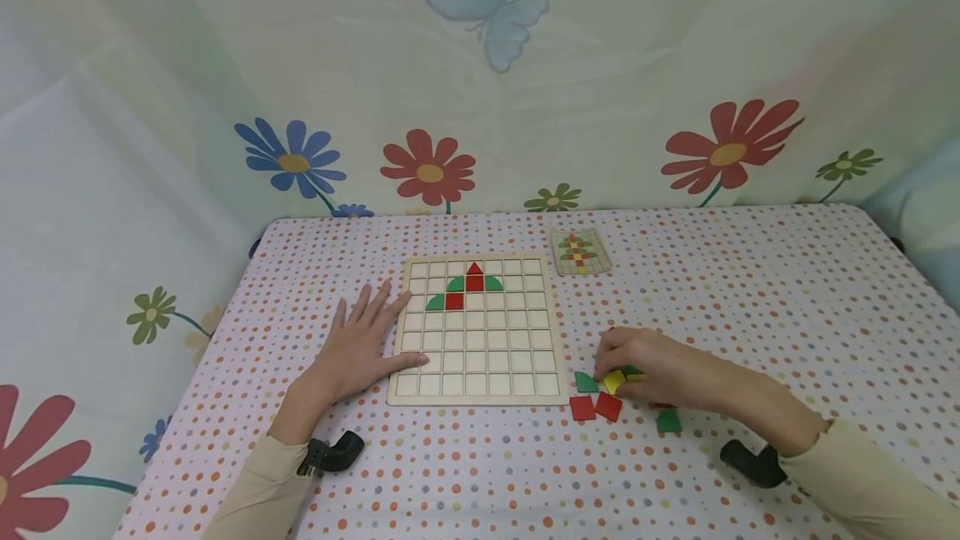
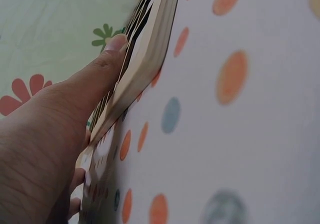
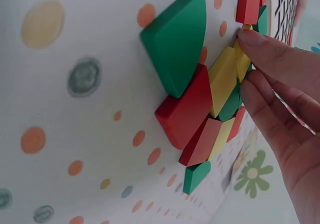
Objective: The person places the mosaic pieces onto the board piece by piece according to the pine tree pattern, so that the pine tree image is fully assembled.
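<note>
My left hand (image 1: 356, 352) lies spread at the left side of a wooden grid board (image 1: 480, 401), thumb and fingertips over its edge. On the board's upper squares are a red triangle (image 1: 474, 269), two red squares, one of them lower left (image 1: 453, 302), and several green quarter-round tiles, one at the right (image 1: 492, 283). Right of the board, my right hand (image 1: 656, 365) pinches a yellow tile (image 3: 243, 59) between thumb and fingers, within a loose group of tiles. Around it are a green quarter-round tile (image 1: 587, 382), red squares (image 1: 582, 407) and another yellow tile (image 3: 223, 79).
A small pattern card (image 1: 582, 255) with a tree-like figure in red, green and yellow lies beyond the board's upper right corner. A dotted cloth (image 1: 480, 473) covers the table. Behind it hangs a flowered curtain (image 1: 600, 107). Black devices are strapped at both wrists.
</note>
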Demonstrator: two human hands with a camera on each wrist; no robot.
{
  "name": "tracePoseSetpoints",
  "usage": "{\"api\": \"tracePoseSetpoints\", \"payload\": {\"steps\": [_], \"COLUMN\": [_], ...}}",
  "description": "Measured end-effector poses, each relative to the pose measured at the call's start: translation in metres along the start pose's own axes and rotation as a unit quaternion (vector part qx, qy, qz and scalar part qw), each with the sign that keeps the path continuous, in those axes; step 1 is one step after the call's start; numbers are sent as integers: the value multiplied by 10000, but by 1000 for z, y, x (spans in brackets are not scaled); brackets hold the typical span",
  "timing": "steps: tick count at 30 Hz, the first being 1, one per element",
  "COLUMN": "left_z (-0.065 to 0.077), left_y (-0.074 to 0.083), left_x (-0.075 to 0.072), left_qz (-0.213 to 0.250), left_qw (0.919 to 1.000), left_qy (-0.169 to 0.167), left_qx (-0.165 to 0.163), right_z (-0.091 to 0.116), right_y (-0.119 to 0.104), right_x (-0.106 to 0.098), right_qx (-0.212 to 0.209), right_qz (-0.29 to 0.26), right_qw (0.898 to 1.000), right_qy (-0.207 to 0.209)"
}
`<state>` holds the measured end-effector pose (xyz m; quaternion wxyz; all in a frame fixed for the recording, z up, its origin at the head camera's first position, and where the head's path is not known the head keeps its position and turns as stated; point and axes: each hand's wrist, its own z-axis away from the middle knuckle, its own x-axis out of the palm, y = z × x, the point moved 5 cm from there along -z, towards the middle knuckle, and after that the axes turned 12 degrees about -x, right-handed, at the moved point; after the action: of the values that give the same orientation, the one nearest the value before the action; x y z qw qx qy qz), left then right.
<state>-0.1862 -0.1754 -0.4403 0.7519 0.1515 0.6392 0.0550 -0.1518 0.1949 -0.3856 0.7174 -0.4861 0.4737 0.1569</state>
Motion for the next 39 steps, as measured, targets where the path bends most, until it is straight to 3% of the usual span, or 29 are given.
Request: {"api": "tracePoseSetpoints", "payload": {"steps": [31,39], "left_z": [1,-1], "left_y": [1,1], "left_x": [-1,0], "left_qz": [47,9], "left_qw": [10000,10000], "left_qy": [34,11], "left_qx": [45,15], "right_z": [-2,2], "right_y": [-7,-5], "right_x": [-2,-3], "right_qx": [16,-152], "right_qz": [107,128], "right_qw": [9999,9987], "right_qy": [85,472]}}
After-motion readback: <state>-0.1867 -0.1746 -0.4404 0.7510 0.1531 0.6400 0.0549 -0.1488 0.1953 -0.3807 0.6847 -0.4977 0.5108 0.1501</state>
